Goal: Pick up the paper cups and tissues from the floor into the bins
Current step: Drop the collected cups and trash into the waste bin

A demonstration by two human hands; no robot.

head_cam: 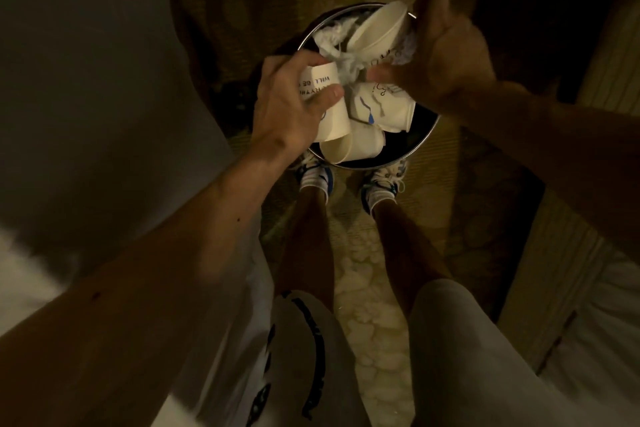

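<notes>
Holding everything right over the bin (pixel 420 146), the left hand (pixel 294 104) grips a printed paper cup (pixel 325 94) and the right hand (pixel 446 55) clutches other cups (pixel 377 28) and tissue (pixel 343 69); best release both low, so nothing bounces out

Dim, warm, yellowish light; corners fall into darkness, near forearms blur, wide-angle edges bend.

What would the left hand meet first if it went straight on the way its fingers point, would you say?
Probably the crumpled tissue just past the printed cup the left hand grips, then the cups in the right hand; depth is unclear.
</notes>
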